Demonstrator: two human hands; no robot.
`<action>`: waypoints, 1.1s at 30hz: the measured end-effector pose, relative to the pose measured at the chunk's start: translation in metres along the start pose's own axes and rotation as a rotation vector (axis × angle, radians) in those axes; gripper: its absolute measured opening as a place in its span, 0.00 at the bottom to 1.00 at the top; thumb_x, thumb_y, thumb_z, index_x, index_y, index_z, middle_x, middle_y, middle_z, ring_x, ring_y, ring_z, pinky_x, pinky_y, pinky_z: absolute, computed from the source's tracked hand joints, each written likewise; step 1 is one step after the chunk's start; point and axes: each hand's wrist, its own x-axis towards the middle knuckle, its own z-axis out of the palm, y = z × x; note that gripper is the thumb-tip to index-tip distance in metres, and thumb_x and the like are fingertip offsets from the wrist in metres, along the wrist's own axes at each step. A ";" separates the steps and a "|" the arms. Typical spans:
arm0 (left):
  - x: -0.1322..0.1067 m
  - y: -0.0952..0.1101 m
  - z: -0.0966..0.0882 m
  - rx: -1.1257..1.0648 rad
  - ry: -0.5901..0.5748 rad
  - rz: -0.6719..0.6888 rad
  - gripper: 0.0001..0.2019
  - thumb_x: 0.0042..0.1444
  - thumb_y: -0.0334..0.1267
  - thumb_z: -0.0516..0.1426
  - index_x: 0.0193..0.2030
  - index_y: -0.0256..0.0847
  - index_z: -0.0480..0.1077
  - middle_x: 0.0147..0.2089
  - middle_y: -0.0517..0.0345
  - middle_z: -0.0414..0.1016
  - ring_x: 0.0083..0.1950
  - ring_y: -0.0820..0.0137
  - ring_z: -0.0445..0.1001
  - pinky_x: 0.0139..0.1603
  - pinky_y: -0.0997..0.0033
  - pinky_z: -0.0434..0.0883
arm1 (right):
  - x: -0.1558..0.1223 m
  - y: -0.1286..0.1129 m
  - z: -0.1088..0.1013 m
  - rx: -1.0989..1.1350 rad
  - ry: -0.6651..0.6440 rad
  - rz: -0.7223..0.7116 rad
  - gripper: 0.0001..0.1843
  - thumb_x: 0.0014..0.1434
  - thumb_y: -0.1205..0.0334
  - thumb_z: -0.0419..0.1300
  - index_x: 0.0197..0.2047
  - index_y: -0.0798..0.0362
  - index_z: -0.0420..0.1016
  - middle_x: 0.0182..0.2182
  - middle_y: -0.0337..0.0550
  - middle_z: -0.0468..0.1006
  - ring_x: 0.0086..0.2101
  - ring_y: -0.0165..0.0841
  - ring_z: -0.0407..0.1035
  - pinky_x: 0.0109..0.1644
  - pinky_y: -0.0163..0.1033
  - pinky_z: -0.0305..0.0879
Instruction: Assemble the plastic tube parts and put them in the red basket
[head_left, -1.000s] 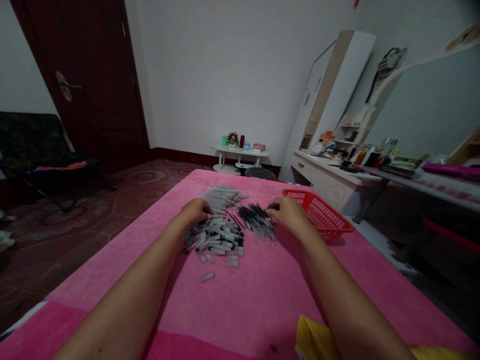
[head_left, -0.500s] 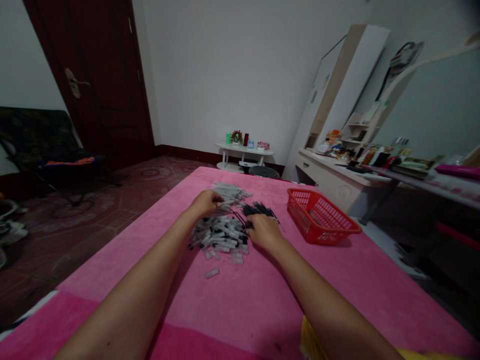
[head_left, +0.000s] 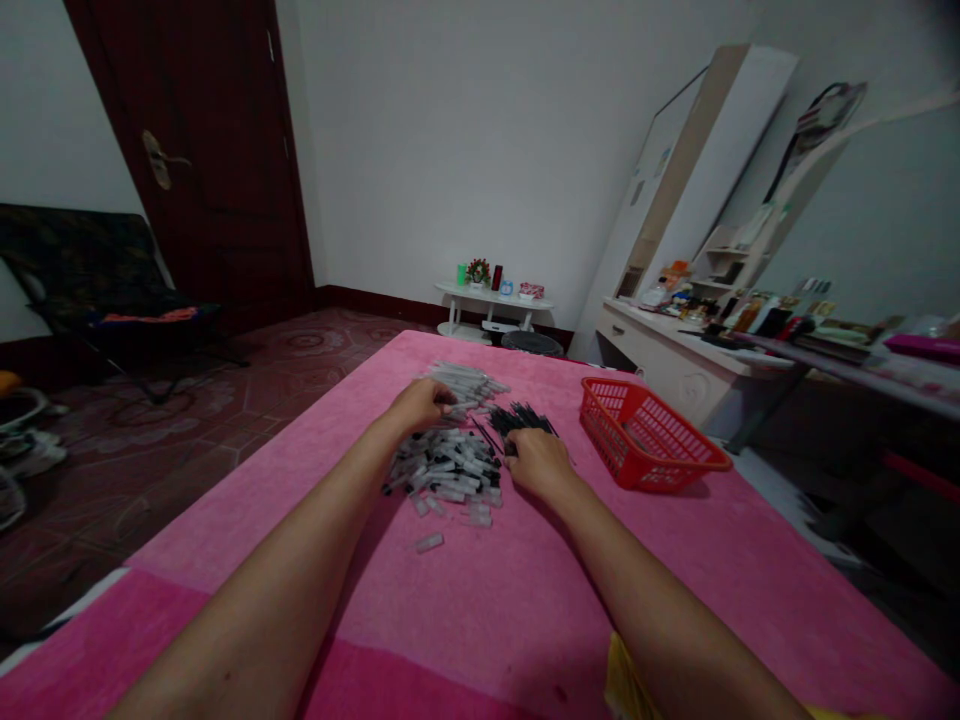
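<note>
On the pink cloth (head_left: pixel 525 590) lie three heaps: clear tubes (head_left: pixel 466 380) at the back, black thin rods (head_left: pixel 521 420) to the right, and short clear pieces with black ends (head_left: pixel 450 472) in front. My left hand (head_left: pixel 421 403) rests curled between the tube heap and the short pieces, fingers closed on something I cannot make out. Fingers bent, my right hand (head_left: pixel 536 462) sits at the near edge of the black rods, touching them; what it holds is hidden. One loose clear piece (head_left: pixel 429 543) lies nearer to me.
A red plastic basket (head_left: pixel 651 440) stands to the right of the heaps. Beyond the cloth are a small white table (head_left: pixel 493 300), a white dresser (head_left: pixel 675 350) with bottles, a dark door (head_left: pixel 217 160) and a dark chair (head_left: pixel 97 290). Something yellow (head_left: pixel 630 690) is at the bottom edge.
My right hand has come back from beside the red basket to the near edge of the black rods. My left hand has stayed at the heaps. The view shifted slightly.
</note>
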 end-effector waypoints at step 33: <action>-0.007 0.014 -0.016 0.064 0.081 -0.015 0.13 0.48 0.35 0.59 0.41 0.37 0.78 0.39 0.55 0.81 0.41 0.65 0.76 0.44 0.72 0.70 | 0.003 0.053 -0.058 0.129 0.017 0.032 0.07 0.53 0.60 0.60 0.34 0.53 0.77 0.33 0.45 0.79 0.34 0.34 0.71 0.31 0.34 0.53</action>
